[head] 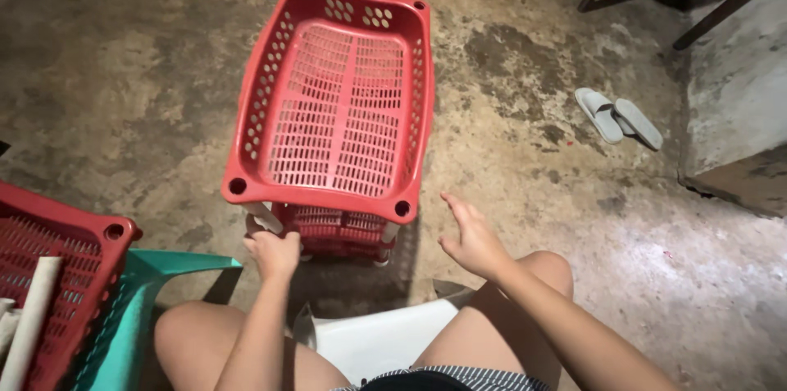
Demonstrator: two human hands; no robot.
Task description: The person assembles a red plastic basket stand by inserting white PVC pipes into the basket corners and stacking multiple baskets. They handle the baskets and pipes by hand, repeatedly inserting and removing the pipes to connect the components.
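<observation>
Left hand: the left hand (273,253) is closed around the lower end of a white post (264,215) under the near left corner of the top red basket (336,96); the fingers curl in and hide the bottom of the post.
Right hand: the right hand (469,237) is open and holds nothing, palm turned inward, fingers spread, just beside the near right corner of the basket but apart from it.
Top red basket: a rectangular red plastic tray with slotted floor and perforated walls, a round socket at each corner; it sits tilted slightly, raised on white posts above a second red tray.
Lower red basket: the lower red basket (338,231) shows only as a slotted near wall beneath the top one, on the concrete floor (123,88).
Right post: another white post (388,234) shows under the near right corner socket.
Seat: the person sits on a white plastic chair (385,338), bare knees either side of it.
Left edge: a third red basket (57,276) rests on a teal plastic chair (156,276), with a pale tube (31,317) lying in it.
Far right: a pair of pale slippers (616,116) lies on the floor, well apart from the baskets, near a concrete step (738,104).
</observation>
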